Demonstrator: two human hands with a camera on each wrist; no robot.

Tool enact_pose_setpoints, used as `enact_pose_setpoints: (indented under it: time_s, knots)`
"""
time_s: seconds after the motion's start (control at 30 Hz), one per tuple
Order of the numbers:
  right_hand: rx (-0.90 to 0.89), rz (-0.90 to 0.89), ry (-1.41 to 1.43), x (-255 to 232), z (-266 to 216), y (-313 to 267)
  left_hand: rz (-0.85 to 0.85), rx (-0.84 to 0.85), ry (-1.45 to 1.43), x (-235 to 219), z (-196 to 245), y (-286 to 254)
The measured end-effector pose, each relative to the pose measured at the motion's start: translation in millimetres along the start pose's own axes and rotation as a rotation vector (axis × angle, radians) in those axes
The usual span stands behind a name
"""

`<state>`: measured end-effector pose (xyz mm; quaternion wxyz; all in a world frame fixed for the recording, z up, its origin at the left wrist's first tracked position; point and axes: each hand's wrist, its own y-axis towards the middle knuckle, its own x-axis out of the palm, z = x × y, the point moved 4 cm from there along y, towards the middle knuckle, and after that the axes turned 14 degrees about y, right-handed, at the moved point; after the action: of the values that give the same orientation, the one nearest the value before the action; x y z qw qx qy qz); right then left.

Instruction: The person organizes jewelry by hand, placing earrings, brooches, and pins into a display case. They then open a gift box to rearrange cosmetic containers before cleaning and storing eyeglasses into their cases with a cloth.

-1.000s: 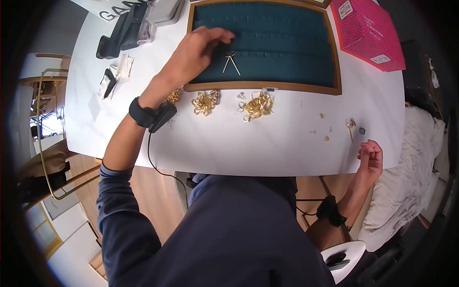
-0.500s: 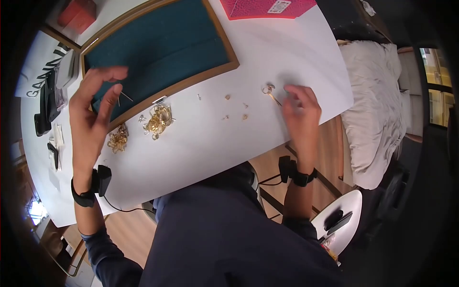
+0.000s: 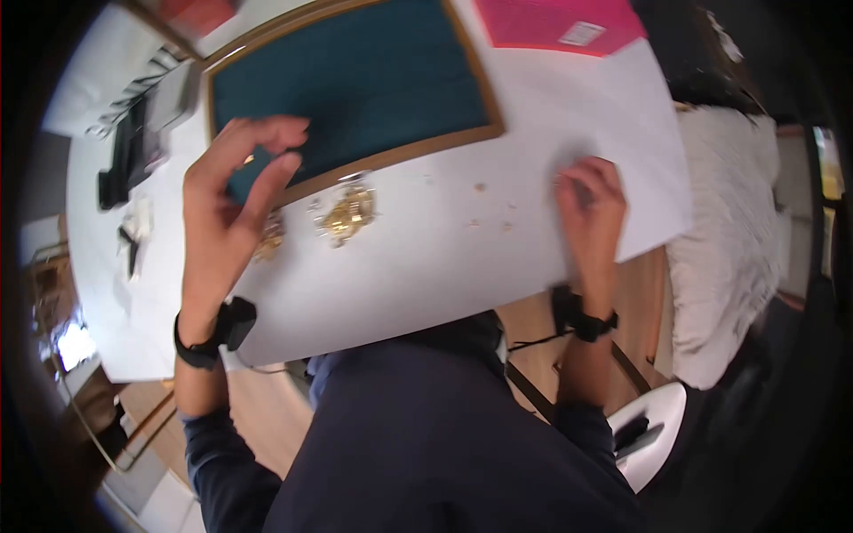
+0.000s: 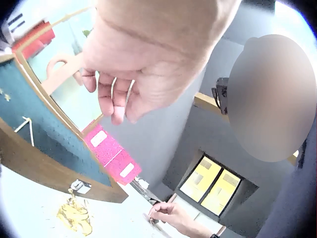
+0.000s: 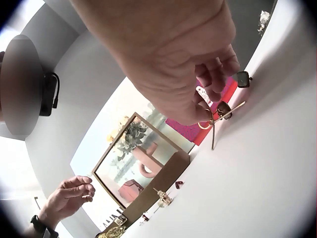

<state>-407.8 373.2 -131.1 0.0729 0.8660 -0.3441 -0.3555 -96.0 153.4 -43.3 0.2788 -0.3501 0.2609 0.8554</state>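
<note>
My right hand [image 3: 593,209] is low over the right part of the white table, fingers curled. In the right wrist view its thumb and fingertips pinch the gold loop of a drop earring [image 5: 213,130] with thin bars. Close by are two dark square studs, one of them [image 5: 242,79] past the fingertips. My left hand [image 3: 227,191] hovers over the near left corner of a wooden jewellery case [image 3: 382,84] lined in dark green, thumb and fingers curved apart, holding nothing. Two thin bars in a V [image 4: 26,128] lie in that case.
A heap of gold jewellery [image 3: 348,216] lies before the case, with another heap [image 3: 269,242] partly behind my left hand. Several tiny pieces [image 3: 480,187] are scattered mid-table. A pink box [image 3: 560,25] stands at the back right, dark cases [image 3: 129,147] at the left.
The head view has swung to the right. My right hand has moved from the table's front edge to the drop earring and taken hold of it. My left hand stays over the case.
</note>
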Motion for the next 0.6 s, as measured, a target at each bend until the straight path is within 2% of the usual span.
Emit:
enact_pose_setpoints:
  time_s: [0.07,0.1,0.13,0.23,0.27,0.37,0.43,0.5,0.57,0.6]
  knots:
    - [0.103,0.007,0.06,-9,-9,3,0.054,-0.051,-0.032,-16,-18,0]
    - [0.122,0.026,0.166,-14,-5,3,0.106,-0.098,-0.078,-24,-30,-1]
    - [0.222,0.005,0.325,-12,2,1,0.146,-0.132,-0.079,-31,-42,-1]
    - [0.251,-0.038,0.718,-3,-37,21,0.218,-0.153,-0.094,-48,-64,2]
    - [0.205,-0.049,0.673,8,-52,31,0.191,-0.116,-0.087,-51,-65,5]
    - [0.375,-0.283,0.924,55,-103,58,0.052,-0.078,-0.05,-51,-58,15]
    - [0.401,-0.56,0.984,99,-125,74,-0.037,0.015,-0.036,-40,-54,25]
    - [0.359,-0.66,0.795,145,-148,84,-0.157,-0.035,-0.052,-26,-48,39]
    - [0.122,-0.665,0.739,185,-154,94,-0.26,-0.112,-0.333,-9,-60,52]
    - [0.077,-0.664,0.717,202,-151,100,-0.309,-0.15,-0.476,-3,-70,57]
